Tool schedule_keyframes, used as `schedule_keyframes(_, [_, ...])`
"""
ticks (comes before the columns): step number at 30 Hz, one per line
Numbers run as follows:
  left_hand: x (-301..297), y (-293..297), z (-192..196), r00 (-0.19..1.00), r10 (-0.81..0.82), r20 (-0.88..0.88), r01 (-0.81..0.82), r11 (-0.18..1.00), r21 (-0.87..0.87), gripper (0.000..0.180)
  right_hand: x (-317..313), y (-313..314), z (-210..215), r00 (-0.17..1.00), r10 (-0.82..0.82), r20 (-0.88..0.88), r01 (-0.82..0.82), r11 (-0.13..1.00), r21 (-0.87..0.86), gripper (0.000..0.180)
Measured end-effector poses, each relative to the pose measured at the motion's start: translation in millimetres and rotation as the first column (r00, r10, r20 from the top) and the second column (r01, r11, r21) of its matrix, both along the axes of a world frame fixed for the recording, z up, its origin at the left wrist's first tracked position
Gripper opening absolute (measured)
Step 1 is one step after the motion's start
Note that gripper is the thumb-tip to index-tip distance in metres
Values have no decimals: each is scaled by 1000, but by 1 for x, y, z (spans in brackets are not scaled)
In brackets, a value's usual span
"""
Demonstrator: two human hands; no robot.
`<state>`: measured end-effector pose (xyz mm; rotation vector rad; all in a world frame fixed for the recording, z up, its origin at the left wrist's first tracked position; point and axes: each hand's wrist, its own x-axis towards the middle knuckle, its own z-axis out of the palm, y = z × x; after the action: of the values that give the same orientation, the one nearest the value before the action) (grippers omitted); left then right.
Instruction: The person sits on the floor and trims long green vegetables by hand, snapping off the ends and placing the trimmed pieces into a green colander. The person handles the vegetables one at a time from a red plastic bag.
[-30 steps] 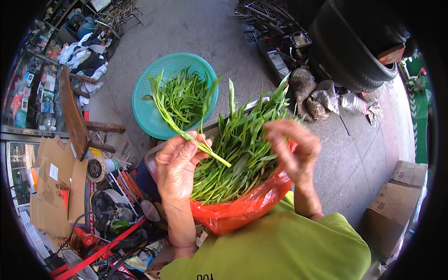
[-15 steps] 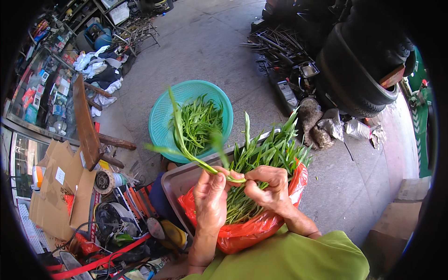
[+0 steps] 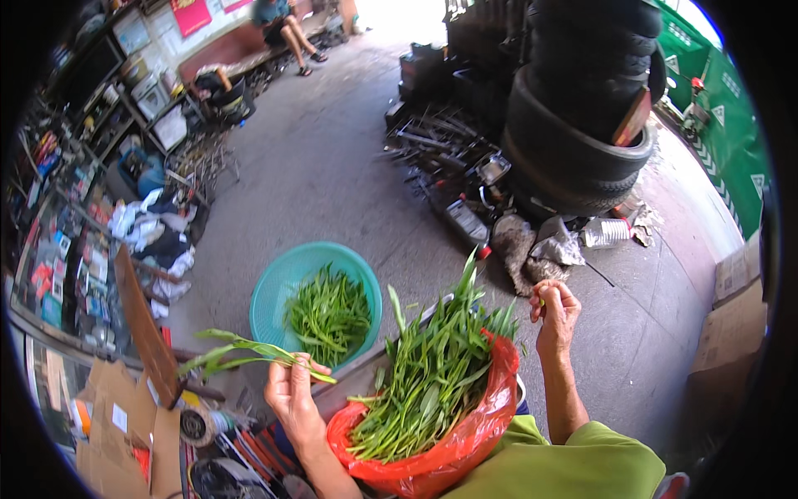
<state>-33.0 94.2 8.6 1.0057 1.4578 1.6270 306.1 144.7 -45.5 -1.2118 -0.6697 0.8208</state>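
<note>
My left hand (image 3: 297,395) pinches a leafy green stem (image 3: 253,347), which looks like water spinach, beside the near rim of a turquoise plastic basket (image 3: 264,287). Loose cut greens (image 3: 329,316) lie inside that basket. Between my arms, a red plastic bag (image 3: 474,437) stands open, filled with long-stemmed greens (image 3: 424,387); a tray's edge (image 3: 363,366) shows behind it. Off to the right, my right hand (image 3: 555,314) is raised over the floor with its fingers closed. A tiny greenish bit, perhaps a stem end, shows at its fingertips.
Stacked black tyres (image 3: 573,158) stand at the far right, with metal scraps (image 3: 440,133) and a clear plastic bottle (image 3: 607,233) around them. On the left are a wooden stool (image 3: 145,324), cardboard (image 3: 116,432) and a glass display case (image 3: 75,266). A person (image 3: 287,33) sits at the back.
My hands have come apart from the shared stem: the left went left with the leafy part, the right went right and up. The view has tilted upward, bringing in the seated person.
</note>
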Motion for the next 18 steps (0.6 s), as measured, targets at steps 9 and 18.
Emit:
schedule_keyframes(9, [-29,37,-59,749,-66,-659,-127,962,-241,47,69,-43,-173,876,136,463,219,742,-633,28])
schedule_keyframes(18, [55,-43,-3,357,-532,-768,390,832,-395,70,26,-28,-41,742,141,656,7,976,-218,20])
